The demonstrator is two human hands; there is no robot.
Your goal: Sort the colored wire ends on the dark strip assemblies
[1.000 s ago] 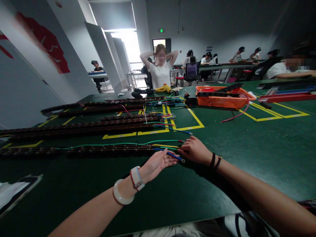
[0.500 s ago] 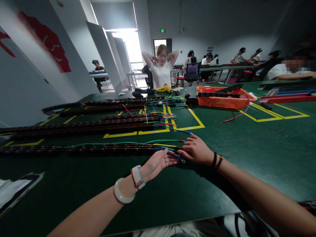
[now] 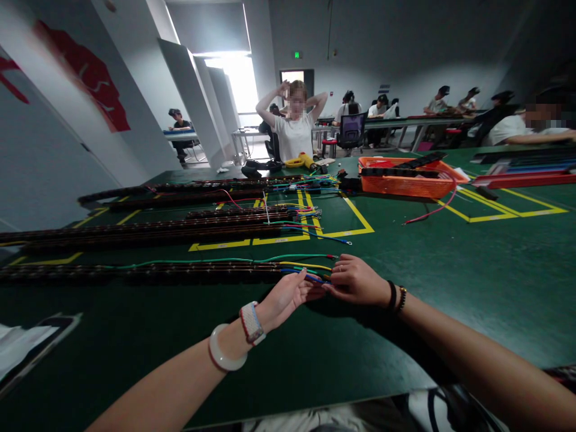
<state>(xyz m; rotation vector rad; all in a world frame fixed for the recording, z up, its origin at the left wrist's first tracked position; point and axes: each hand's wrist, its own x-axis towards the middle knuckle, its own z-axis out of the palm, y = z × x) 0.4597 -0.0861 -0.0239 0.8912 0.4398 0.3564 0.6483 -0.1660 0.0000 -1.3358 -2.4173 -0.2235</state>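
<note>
My left hand (image 3: pixel 292 295), palm up, has its thumb on a blue wire (image 3: pixel 314 278) that lies across its fingers. My right hand (image 3: pixel 357 279) is closed around the blue wire's end; its fingers hide that tip. Next to it, a yellow wire (image 3: pixel 301 264) runs up to the right hand. A green wire (image 3: pixel 216 261) with a dark red sleeve near its end lies just behind. These wires come out of a long black cable chain (image 3: pixel 180 275) stretching off to the left.
More black cable chains (image 3: pixel 148 231) with loose wire ends lie farther back. Beyond are an orange basket (image 3: pixel 405 187), a yellow heat gun (image 3: pixel 302 161) and yellow tape outlines (image 3: pixel 346 233) on the green table (image 3: pixel 450 258). A person (image 3: pixel 294 126) faces me across the table.
My right hand has shifted slightly down and closed over the blue wire's ring terminal, which showed before. My left hand has barely moved. The person opposite has raised one hand higher.
</note>
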